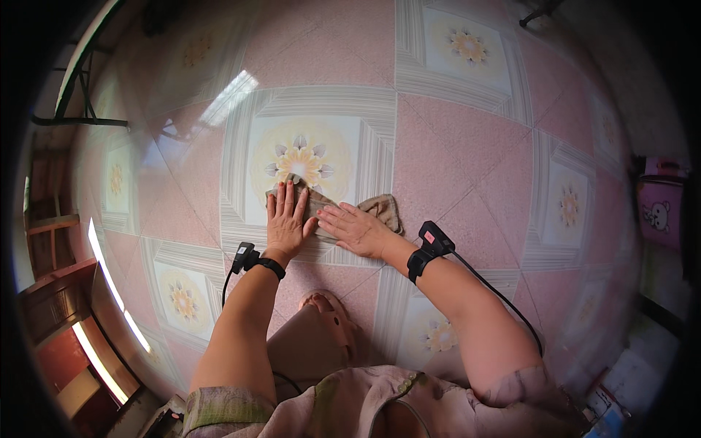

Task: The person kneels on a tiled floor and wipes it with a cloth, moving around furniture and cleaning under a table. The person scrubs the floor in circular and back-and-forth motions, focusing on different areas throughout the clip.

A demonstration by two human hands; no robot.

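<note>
A crumpled brown-beige cloth point(381, 210) lies on the patterned tile floor point(460, 168), over the near part of a flower tile. My left hand point(288, 223) presses flat on the cloth's left part, fingers stretched out and pointing away from me. Beside it, my right hand point(355, 230) also lies flat on the cloth, its fingers angled to the left toward the left thumb. Part of the cloth is hidden under both palms. One end sticks out beyond the left fingertips, and a folded end shows past the right hand.
Black wrist straps carry small devices point(436, 239) with cables along both forearms. A sandalled foot point(325, 303) stands just below my hands. Dark metal furniture legs point(87, 120) are at the far left, wooden furniture point(55, 285) at the left, and a pink box point(661, 204) at the right.
</note>
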